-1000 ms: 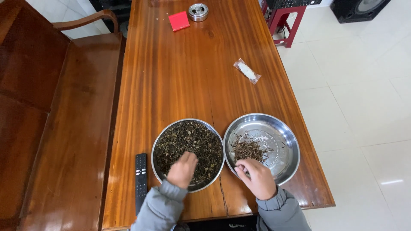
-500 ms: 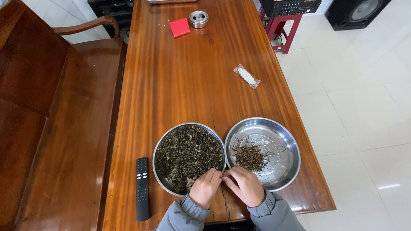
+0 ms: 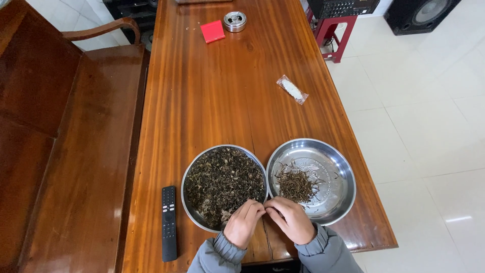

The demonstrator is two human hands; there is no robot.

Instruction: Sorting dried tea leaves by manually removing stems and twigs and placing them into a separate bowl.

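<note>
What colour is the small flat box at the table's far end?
Red box, clearest in the head view.

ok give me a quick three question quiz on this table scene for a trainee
1. True or false: the left dish holds more dried leaves than the right dish.
2. What lies left of the dishes? A) remote control B) spoon C) cup
3. Where do the left hand and right hand meet?

Key: 1 true. 2 A. 3 fingertips together at the near rims, between the two dishes.
</note>
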